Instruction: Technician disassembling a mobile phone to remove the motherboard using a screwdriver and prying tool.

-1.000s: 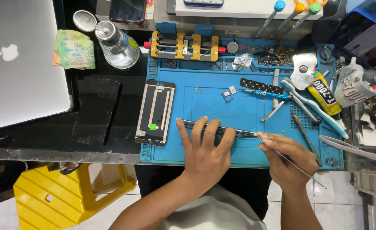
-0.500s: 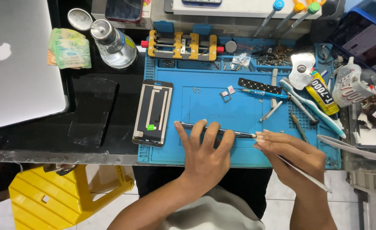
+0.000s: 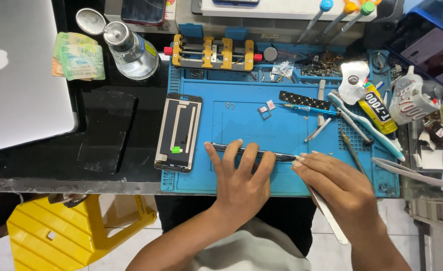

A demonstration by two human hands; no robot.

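Note:
A dark phone [image 3: 259, 152] lies edge-up across the near part of the blue work mat [image 3: 241, 118]. My left hand [image 3: 239, 175] lies flat on it, fingers spread, pinning it down. My right hand [image 3: 334, 183] touches the phone's right end with its fingertips and holds silver tweezers [image 3: 329, 213] that trail back toward me. Left of my hand lies a removed phone back frame [image 3: 179, 131] with a small green tab.
A yellow-and-grey clamp jig [image 3: 212, 51], a metal-topped solvent bottle [image 3: 131, 47], folded banknotes [image 3: 78, 61], a grey laptop [image 3: 15, 75], a blue-handled screwdriver [image 3: 307, 108], a toothbrush [image 3: 364, 125], glue tubes [image 3: 377, 108] and small parts surround the mat. A yellow stool [image 3: 76, 228] stands below.
The view shifted slightly. My right hand's fingertips closed in on the phone's right end; the left hand stays pressed on it.

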